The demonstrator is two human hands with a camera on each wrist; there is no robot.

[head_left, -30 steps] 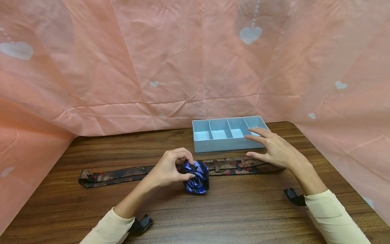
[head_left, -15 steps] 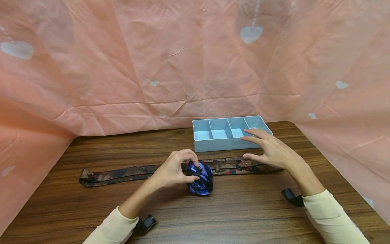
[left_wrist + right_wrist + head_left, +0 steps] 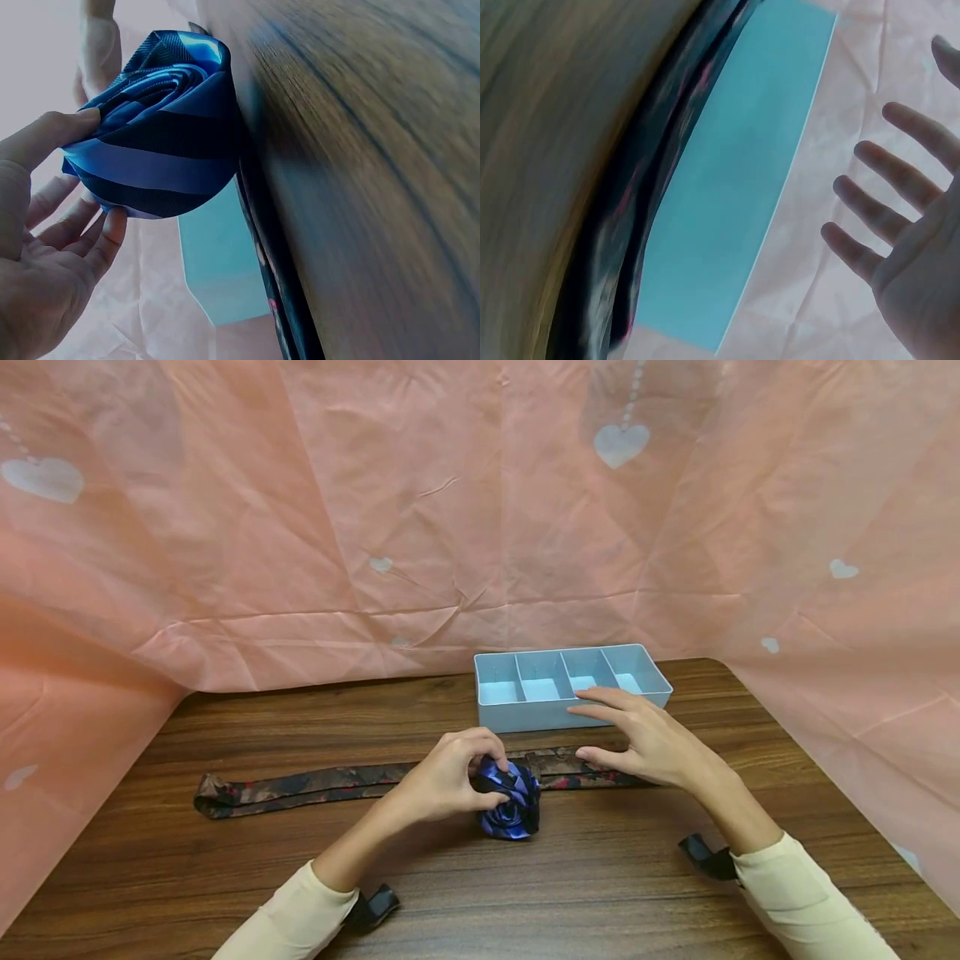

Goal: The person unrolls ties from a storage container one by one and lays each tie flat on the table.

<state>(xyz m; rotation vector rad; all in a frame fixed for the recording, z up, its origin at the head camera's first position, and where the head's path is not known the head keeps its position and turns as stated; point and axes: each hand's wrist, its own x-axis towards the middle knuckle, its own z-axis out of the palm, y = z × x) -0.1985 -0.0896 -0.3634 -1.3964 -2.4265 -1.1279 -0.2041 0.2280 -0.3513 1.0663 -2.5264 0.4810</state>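
Note:
A rolled-up necktie in shiny blue and black stripes is pinched between the thumb and fingers of my left hand. Its spiral end shows in the head view, and in the left wrist view the rolled necktie sits close to the tabletop. My right hand hovers with spread fingers over a second necktie, holding nothing. That one is brown and dark with red flecks, folded lengthwise and stretched across the table; the left hand and the roll cover part of it.
Behind the flat necktie stands a light blue box with several compartments. The wooden table meets a pink curtain with white hearts at the back and sides.
My left hand has carried the rolled necktie a little to the right. The right hand has drifted left and slightly nearer to it. The box and the flat necktie have stayed put.

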